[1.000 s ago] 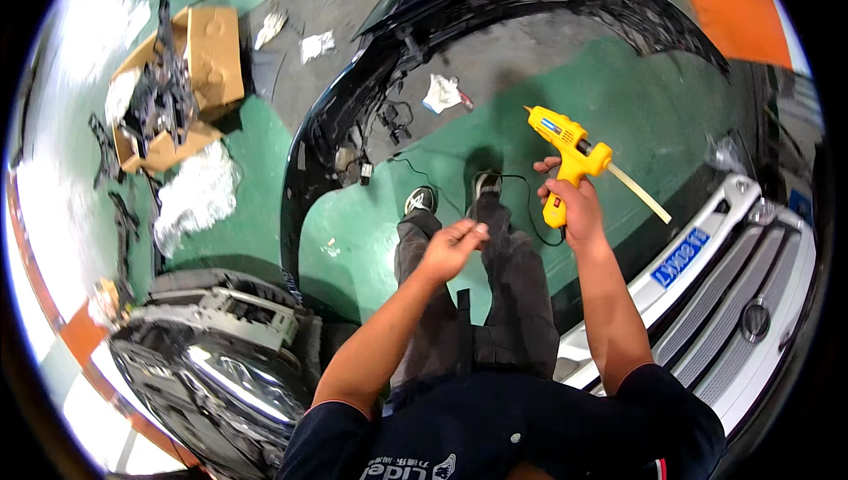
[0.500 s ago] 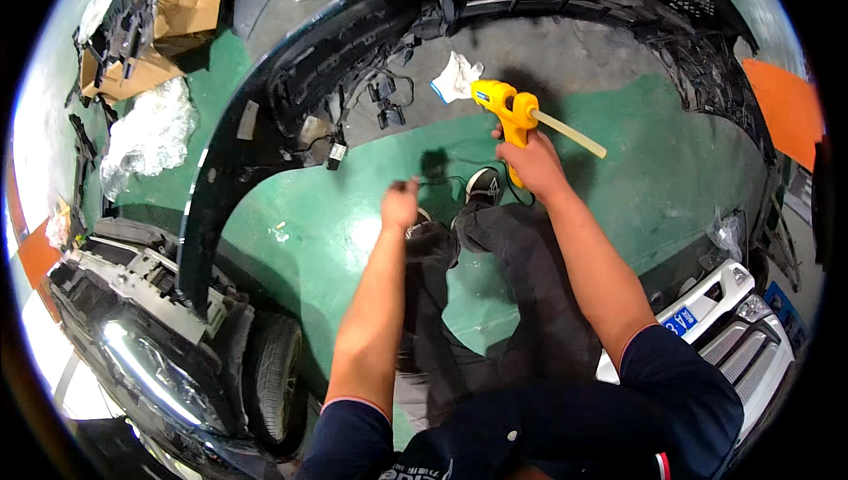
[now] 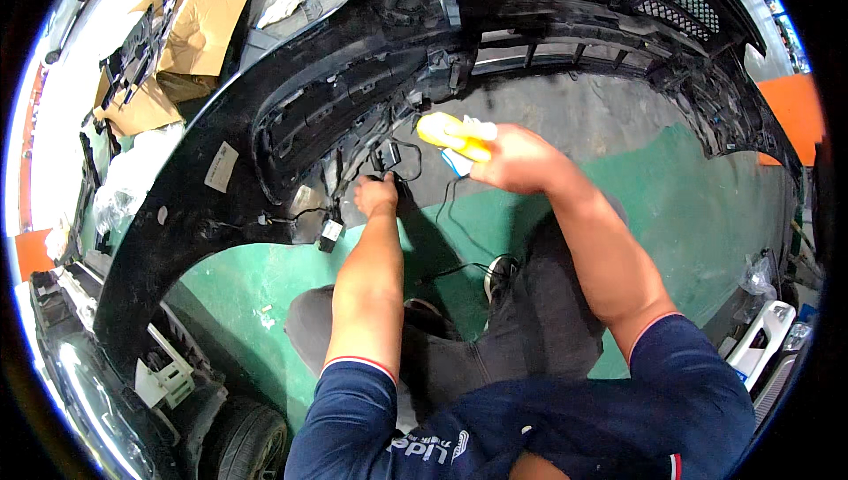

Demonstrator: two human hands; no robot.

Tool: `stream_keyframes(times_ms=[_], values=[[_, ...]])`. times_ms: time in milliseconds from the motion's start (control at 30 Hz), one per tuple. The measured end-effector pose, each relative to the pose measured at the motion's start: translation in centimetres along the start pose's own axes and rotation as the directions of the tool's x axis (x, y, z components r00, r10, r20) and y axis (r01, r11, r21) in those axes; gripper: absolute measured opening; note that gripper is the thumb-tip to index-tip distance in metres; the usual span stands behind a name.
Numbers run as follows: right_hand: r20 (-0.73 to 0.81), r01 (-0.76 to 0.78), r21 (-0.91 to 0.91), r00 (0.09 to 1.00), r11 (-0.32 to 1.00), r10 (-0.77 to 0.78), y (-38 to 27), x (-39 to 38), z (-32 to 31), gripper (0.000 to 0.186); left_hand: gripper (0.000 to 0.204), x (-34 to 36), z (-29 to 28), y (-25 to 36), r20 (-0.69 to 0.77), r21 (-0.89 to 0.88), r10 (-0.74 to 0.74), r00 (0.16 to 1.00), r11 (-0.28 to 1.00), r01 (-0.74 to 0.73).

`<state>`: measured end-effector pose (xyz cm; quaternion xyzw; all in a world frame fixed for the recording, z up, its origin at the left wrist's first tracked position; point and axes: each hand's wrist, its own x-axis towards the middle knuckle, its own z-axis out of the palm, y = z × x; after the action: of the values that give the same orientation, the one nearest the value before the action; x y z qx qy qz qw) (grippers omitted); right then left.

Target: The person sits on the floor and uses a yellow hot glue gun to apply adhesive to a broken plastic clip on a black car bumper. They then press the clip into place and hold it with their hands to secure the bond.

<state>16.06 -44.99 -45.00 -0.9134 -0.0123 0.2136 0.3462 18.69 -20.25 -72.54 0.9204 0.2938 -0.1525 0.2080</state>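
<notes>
A black car bumper (image 3: 300, 83) curves across the floor, its inner side facing me. My right hand (image 3: 521, 159) grips a yellow hot glue gun (image 3: 455, 133), its nose pointing left over the bumper's inner edge. The gun is slightly blurred, and its handle is mostly hidden by the fingers. Beside the bumper's wiring, my left hand (image 3: 377, 196) is closed, fingertips against the lower end of a black connector (image 3: 386, 157) on a looped cable. What lies between those fingers is hidden. A small black box with a white label (image 3: 330, 234) hangs at the bumper's lower edge.
A white cloth with a blue edge (image 3: 458, 161) lies partly behind the glue gun. The gun's thin black cord (image 3: 449, 206) trails across the green floor. Cardboard boxes (image 3: 205, 25) stand at far left, a car's front with wheel (image 3: 252, 445) at lower left, and a white grille part (image 3: 767, 339) at right.
I have leaned toward the bumper. My left hand has reached forward to the wiring; my right hand has swung the glue gun left and tilted it toward the bumper.
</notes>
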Motion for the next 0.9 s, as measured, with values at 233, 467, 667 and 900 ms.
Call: stream_keyframes(times_ms=[233, 467, 667, 900], values=[[0.134, 0.301, -0.009, 0.945, 0.953, -0.298, -2.3, 4.2, 1.4, 0.039, 0.042, -1.3, -5.4, -1.6, -0.108, -0.485, 0.189, 0.976, 0.847, -0.218], [-0.002, 0.283, 0.681, 0.923, 0.675, -0.385, -6.2, 6.0, 5.0, 0.044, 0.038, -6.5, -20.9, 0.9, -0.201, -0.313, 0.309, 0.93, 0.879, -0.36], [-0.336, 0.429, 0.596, 0.901, 0.679, -0.274, -3.7, 5.4, 8.2, 0.046, 0.036, -10.3, -26.0, 2.8, -0.271, -0.371, 0.556, 0.785, 0.692, -0.619], [-0.436, 0.593, 0.479, 0.801, 0.647, -0.411, -5.3, 6.1, 6.5, 0.051, 0.03, -8.4, -25.2, 2.8, -0.264, -0.558, 0.601, 0.755, 0.543, -0.627]])
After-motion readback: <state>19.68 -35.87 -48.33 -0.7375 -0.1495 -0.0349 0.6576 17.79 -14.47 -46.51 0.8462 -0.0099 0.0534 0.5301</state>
